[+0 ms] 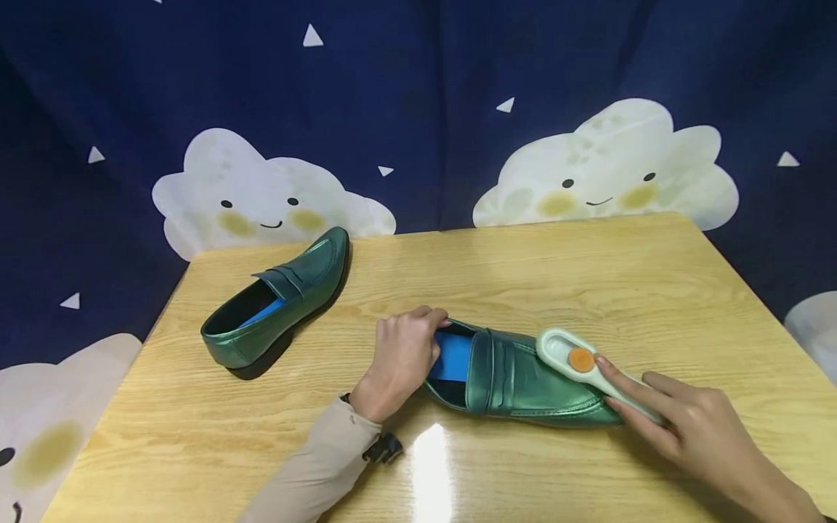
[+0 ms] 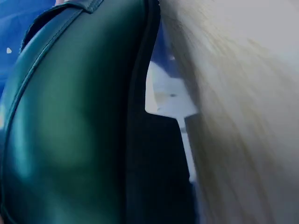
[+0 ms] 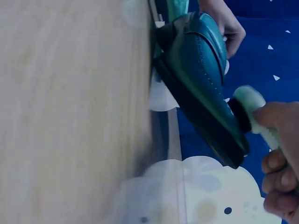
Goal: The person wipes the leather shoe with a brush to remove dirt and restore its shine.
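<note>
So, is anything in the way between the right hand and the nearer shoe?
Only the pale green brush that the right hand holds: its head lies over the front of the nearer shoe. Nothing else visible stands between them. The left hand grips the heel end, and the other shoe stands off to the left.

My head camera is looking forward and down, my wrist cameras low along the tabletop (image 1: 556,276); all are sharing my held shoe (image 1: 543,391), left closest.
</note>
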The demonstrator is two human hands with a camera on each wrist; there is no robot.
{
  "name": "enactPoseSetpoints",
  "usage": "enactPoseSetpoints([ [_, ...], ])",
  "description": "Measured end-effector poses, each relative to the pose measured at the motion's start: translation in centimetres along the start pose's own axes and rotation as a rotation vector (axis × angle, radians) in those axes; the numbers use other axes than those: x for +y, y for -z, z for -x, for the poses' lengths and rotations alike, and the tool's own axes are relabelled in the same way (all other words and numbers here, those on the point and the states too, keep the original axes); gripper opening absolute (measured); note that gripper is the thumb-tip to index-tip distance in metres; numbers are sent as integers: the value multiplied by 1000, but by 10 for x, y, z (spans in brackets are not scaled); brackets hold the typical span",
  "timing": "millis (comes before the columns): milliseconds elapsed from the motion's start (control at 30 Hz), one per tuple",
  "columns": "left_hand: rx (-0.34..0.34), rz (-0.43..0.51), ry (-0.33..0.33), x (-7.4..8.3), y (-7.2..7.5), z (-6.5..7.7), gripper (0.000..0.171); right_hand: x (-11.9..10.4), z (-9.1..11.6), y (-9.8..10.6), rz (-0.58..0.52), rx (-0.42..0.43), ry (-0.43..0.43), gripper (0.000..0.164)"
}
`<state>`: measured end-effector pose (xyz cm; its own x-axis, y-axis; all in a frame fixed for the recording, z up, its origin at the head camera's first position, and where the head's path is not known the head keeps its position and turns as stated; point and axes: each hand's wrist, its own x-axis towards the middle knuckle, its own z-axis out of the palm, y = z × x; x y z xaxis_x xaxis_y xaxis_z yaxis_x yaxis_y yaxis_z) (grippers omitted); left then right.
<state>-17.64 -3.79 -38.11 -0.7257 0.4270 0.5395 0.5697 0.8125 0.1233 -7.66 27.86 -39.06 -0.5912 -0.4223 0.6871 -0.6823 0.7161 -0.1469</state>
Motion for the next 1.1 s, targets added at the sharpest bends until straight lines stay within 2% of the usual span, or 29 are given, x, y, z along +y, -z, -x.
enactPoseSetpoints([
  [167,79,38,-7,2,-7,-3,37,-7,-4,3,-10,-7,37,48],
  [333,173,61,-31,4,-16,-4,37,5,-15,10,136,78,7,50],
  [433,191,48,-77,7,-19,-4,27,9,-15,10,195,67,7,51],
  [500,183,50,-110,8,-19,-4,20,8,-12,9,184,40,12,51],
  [633,133,103,-142,7,-15,-5,7,4,-6,6,71,20,29,51],
  [733,98,134,-151,5,-12,-3,12,7,-7,7,16,36,35,50],
  [900,40,143,-121,5,-10,0,14,19,-9,7,63,48,-24,55],
  [1100,-34,110,-66,6,-9,3,25,22,-2,6,-51,4,-25,53],
])
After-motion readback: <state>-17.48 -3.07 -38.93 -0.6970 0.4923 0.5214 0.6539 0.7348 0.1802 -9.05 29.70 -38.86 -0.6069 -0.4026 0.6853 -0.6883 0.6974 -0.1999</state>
